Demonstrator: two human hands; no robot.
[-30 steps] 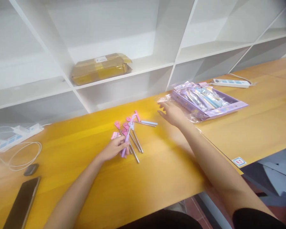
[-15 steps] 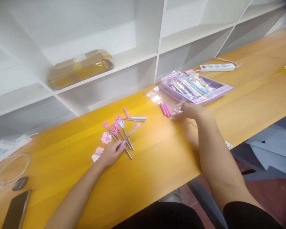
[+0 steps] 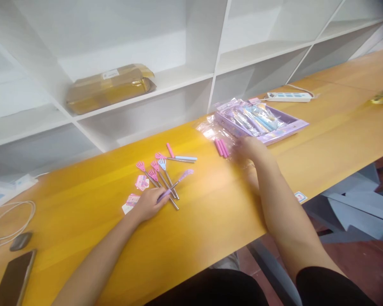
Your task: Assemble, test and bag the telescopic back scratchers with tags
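Note:
My left hand (image 3: 150, 203) is closed around the purple handle of a small back scratcher (image 3: 176, 184), its claw end pointing away to the right. Beneath and beside it lie several pink and blue back scratchers (image 3: 164, 170) with bare metal rods. Two pink-and-white cards (image 3: 142, 182) rest by my left wrist. My right hand (image 3: 245, 148) is at the crumpled clear plastic bags (image 3: 207, 129), in front of the purple box (image 3: 279, 135); its fingers are blurred and partly hidden. Several loose pink handles (image 3: 221, 148) lie just left of it.
Plastic-wrapped pieces fill the purple box. A white power strip (image 3: 289, 97) lies behind it. On the left are a phone (image 3: 14, 278), a dark mouse (image 3: 21, 241) and a coiled white cable (image 3: 11, 223). A taped parcel (image 3: 110, 89) sits in the white shelf.
My right hand has shifted slightly left along the plastic bags. The purple back scratcher in my left hand has tilted lower, its claw end moving right.

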